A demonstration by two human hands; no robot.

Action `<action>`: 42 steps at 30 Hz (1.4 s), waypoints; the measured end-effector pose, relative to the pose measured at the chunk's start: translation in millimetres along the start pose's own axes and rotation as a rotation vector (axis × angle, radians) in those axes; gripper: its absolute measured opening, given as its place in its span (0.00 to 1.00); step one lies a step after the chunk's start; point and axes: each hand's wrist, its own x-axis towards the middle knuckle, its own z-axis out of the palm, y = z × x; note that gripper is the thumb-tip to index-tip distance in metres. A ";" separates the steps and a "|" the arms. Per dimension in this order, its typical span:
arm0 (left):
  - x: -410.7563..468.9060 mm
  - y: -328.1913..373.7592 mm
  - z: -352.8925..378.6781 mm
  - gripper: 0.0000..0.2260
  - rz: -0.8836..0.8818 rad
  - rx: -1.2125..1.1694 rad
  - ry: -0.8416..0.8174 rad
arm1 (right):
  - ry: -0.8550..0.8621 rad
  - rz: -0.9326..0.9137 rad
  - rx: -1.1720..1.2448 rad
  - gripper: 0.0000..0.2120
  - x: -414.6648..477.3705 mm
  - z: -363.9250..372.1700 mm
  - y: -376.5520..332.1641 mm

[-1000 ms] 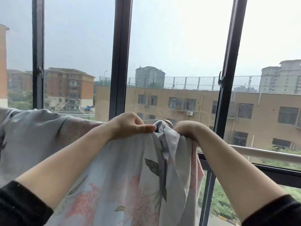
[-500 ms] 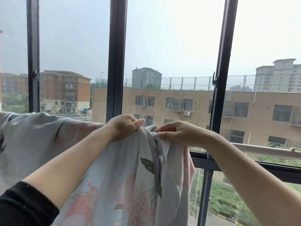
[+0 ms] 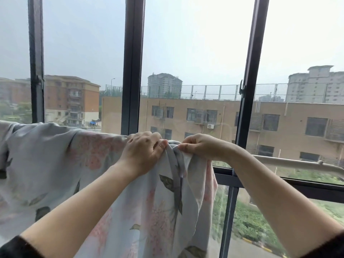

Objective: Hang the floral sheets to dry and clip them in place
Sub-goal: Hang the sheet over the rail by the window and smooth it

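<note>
I see my left hand and right hand pinching the floral sheet edge; bare rail runs toward 3 o'clock.

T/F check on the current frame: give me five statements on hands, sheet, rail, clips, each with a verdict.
1. Both hands pinch the floral sheet at its top edge. True: left hand and right hand grip bunched fabric close together.
2. A clip already holds the sheet. False: no clip is visible anywhere.
3. The sheet covers the whole rail. False: the rail to the right of the hands is bare.
4. The sheet is draped along the rail to the left of the hands. True.
5. The right hand is resting on the window frame. False: it holds the sheet.
</note>
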 end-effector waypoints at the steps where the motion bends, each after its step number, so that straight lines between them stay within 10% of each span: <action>1: 3.1 1.1 0.1 0.25 -0.009 0.030 0.007 | 0.017 -0.003 0.000 0.15 -2.1 -1.2 0.1; 26: 2.3 27.9 5.6 0.18 -0.264 0.060 -0.022 | 0.113 -0.117 -0.079 0.12 -44.6 -24.9 44.4; 33: -2.6 89.7 6.4 0.06 -0.316 0.074 0.286 | 0.019 -0.228 -0.005 0.10 -35.8 -31.6 55.2; 42: -8.5 118.8 14.1 0.22 -0.327 0.030 -0.035 | 0.011 -0.270 -0.043 0.12 -38.5 -32.7 59.9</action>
